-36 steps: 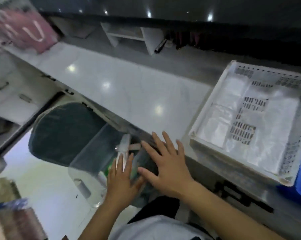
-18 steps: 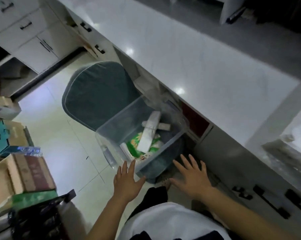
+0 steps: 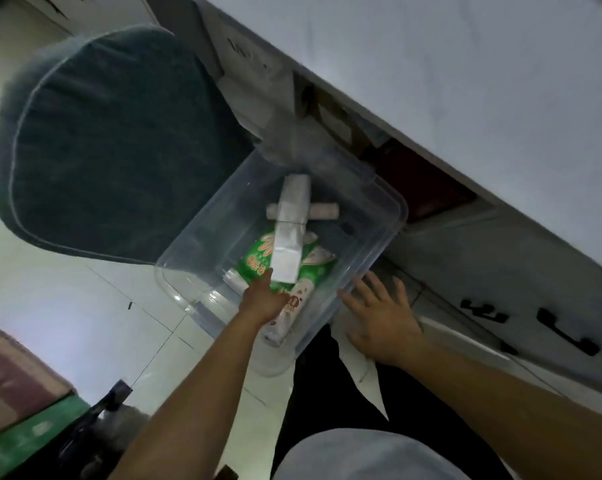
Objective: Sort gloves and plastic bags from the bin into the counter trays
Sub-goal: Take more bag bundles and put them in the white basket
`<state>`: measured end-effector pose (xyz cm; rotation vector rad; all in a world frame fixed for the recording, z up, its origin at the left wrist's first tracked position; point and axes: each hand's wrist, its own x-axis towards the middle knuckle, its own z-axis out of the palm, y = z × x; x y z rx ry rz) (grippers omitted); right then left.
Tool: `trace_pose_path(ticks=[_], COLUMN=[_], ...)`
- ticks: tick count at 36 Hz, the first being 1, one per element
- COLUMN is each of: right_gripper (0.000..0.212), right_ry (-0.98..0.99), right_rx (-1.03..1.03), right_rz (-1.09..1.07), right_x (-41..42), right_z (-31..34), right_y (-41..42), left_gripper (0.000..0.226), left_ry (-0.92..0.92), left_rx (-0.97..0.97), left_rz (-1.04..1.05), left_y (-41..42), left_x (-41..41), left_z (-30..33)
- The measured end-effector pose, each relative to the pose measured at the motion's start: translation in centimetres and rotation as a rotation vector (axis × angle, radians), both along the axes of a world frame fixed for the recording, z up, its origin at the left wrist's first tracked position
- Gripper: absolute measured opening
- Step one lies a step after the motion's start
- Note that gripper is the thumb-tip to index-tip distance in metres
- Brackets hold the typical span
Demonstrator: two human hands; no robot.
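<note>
A clear plastic bin sits on the floor below the counter edge. Inside it lie a long white folded packet, a green-and-white printed packet under it, and a beige roll lying crosswise. My left hand reaches down into the bin at the near end of the white and green packets. Its fingers point away from me and are hidden, so I cannot make out a grip. My right hand hovers outside the bin's right wall with its fingers spread and holds nothing.
A dark green cushioned seat stands against the bin's left side. The white counter runs diagonally on the right, with black drawer handles below it. Boxes are stacked on the floor at lower left.
My view has tipped down from the counter and its tray to the bin. My left hand moved forward into the bin. My right hand stayed open and came beside the bin's right wall.
</note>
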<state>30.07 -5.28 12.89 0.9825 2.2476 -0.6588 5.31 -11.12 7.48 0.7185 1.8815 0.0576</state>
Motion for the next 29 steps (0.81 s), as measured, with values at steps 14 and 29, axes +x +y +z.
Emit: trace_pose_path(ticks=[14,29], right_gripper=[0.084,0.089], right_ry=[0.180,0.131], right_rx=[0.265,0.139], right_rz=[-0.004,-0.016], right_x=[0.5,0.7], right_z=[-3.1,-3.0], right_y=[-2.4,-1.8], left_gripper=[0.052,0.056], left_ry=[-0.110,-0.209], left_rx=[0.011,0.104], left_rz=[0.496,0.500], left_y=[10.6,11.4], left_x=[-3.4,-4.5], left_z=[-13.8,-13.4])
